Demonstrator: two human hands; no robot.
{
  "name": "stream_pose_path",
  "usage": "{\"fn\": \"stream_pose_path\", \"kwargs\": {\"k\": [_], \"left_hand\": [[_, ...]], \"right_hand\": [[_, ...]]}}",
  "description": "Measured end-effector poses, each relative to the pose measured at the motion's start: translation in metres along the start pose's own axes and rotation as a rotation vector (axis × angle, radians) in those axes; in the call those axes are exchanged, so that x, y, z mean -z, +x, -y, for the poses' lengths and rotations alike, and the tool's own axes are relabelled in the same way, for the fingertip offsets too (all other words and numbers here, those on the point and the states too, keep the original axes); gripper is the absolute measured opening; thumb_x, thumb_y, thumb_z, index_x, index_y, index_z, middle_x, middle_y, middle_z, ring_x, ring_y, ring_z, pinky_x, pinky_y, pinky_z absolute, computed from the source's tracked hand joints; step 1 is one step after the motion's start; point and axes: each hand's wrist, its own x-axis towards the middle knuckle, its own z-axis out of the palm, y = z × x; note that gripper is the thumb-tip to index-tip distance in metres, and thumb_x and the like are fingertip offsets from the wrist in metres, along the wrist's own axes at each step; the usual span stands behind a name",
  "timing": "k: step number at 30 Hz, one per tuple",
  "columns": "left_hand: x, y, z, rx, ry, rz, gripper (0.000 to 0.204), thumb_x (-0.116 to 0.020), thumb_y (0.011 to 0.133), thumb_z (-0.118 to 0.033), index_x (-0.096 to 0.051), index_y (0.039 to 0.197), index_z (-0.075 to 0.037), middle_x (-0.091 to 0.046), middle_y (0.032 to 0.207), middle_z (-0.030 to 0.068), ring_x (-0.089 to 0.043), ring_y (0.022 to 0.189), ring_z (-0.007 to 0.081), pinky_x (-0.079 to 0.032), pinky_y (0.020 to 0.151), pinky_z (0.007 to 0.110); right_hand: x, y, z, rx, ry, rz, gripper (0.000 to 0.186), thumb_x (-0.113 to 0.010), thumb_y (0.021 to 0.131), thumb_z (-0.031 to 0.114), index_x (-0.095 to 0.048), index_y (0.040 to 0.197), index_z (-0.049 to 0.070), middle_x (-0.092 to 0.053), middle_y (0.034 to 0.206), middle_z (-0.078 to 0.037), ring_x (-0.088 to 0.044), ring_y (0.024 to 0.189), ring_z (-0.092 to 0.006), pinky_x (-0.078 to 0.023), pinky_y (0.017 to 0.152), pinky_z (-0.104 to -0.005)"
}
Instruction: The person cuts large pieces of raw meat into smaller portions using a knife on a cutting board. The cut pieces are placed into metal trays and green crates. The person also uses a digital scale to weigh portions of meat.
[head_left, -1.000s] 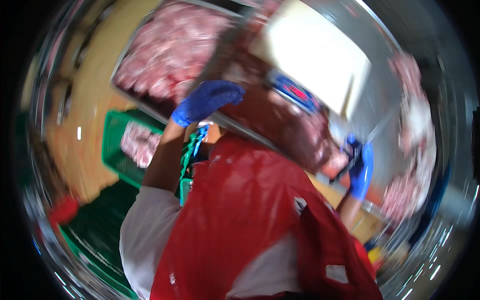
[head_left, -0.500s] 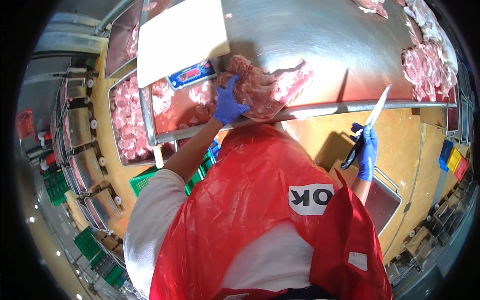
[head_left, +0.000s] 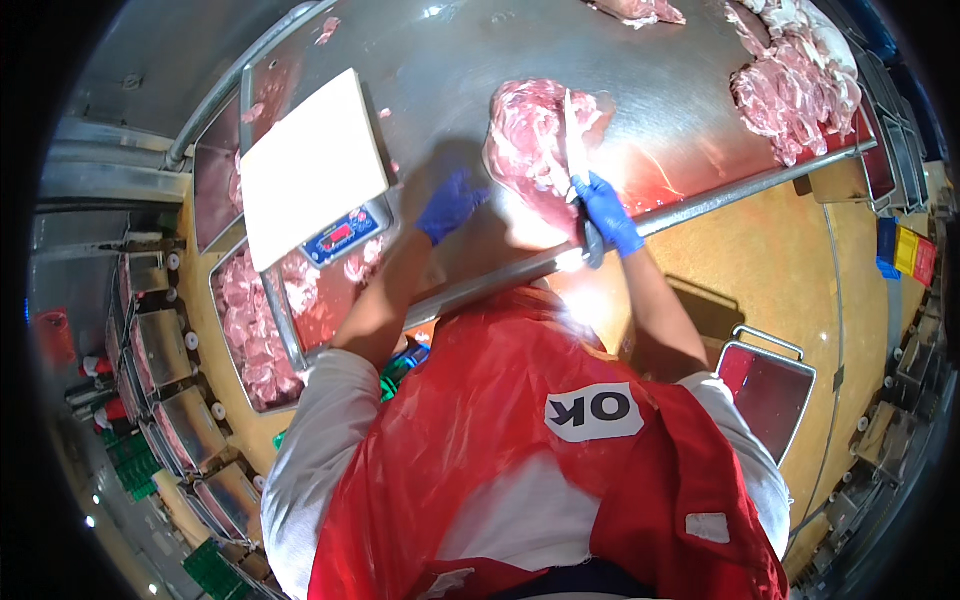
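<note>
view from above of a person in a red apron (head_left: 520, 430) standing at a stainless steel bench (head_left: 660, 90). the right hand (head_left: 608, 212), in a blue glove, is closed around the handle of a long knife (head_left: 577, 150); the blade points away from the body and lies across a large slab of raw meat (head_left: 530, 140) resting on the bench near its front edge. the left hand (head_left: 450, 203), also blue-gloved, sits just left of the slab with fingers loosely curled, holding nothing; whether its fingertips touch the meat cannot be told. a white cutting board (head_left: 312, 165) lies tilted on top of a weighing scale (head_left: 345, 232) at the left end of the bench, the scale's display panel showing below the board. beyond the scale, a metal tray (head_left: 250, 330) holds further pieces of raw meat. a heap of cut meat pieces (head_left: 790, 70) lies at the far right of the bench, well apart from the slab. an empty-looking metal tub (head_left: 768, 385) stands on the yellowish floor (head_left: 760, 270) to the person's right. a row of metal containers (head_left: 165, 380) runs along the left margin.
</note>
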Motion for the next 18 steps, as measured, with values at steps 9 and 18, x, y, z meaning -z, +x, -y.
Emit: {"fn": "stream_pose_path", "kwargs": {"k": [9, 18], "left_hand": [[-0.009, 0.043, -0.003, -0.466, 0.215, -0.145, 0.092, -0.082, 0.074, -0.034, -0.035, 0.141, 0.007, -0.054, 0.128, 0.0307, -0.056, 0.116, 0.0420, -0.046, 0.098, 0.045], [0.002, 0.134, -0.076, -0.437, 0.653, -0.197, 0.086, -0.078, 0.073, -0.024, -0.033, 0.145, -0.010, -0.052, 0.133, 0.0205, -0.054, 0.118, 0.0448, -0.045, 0.100, 0.053]], "right_hand": [[-0.028, -0.023, -0.003, -0.057, 0.335, -0.278, 0.021, -0.048, 0.105, 0.027, -0.054, 0.099, 0.008, -0.058, 0.076, -0.002, -0.059, 0.060, -0.0112, -0.051, 0.053, -0.0265], [-0.074, -0.005, 0.015, 0.129, -0.708, -0.353, 0.023, -0.052, 0.095, 0.012, -0.041, 0.110, -0.001, -0.062, 0.080, -0.032, -0.063, 0.078, -0.0503, -0.048, 0.062, -0.0531]]}}
